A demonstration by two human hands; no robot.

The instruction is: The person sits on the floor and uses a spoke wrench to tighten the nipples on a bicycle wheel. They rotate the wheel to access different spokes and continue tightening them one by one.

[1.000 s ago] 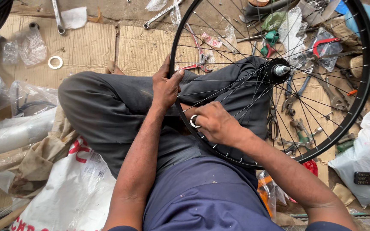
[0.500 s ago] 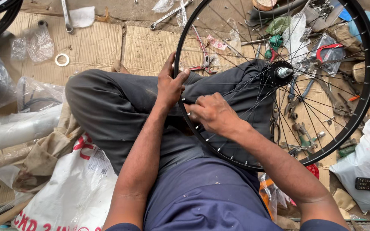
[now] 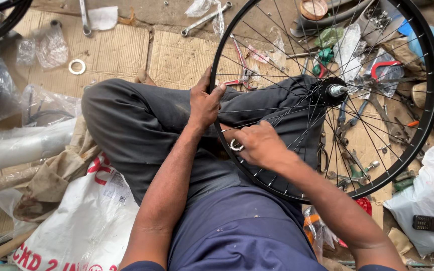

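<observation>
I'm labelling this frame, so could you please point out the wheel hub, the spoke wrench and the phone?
hub [image 3: 331, 91], head view, on its black body beside the axle end.
spoke wrench [image 3: 236, 146], head view, on the round metal ring.
phone [image 3: 429, 223], head view, on the middle of its dark body.

A black wheel rim [image 3: 430, 100] with silver spokes [image 3: 277, 75] lies over grey trousers [image 3: 126, 125], beside brown ribbed cardboard [image 3: 111, 50].
</observation>
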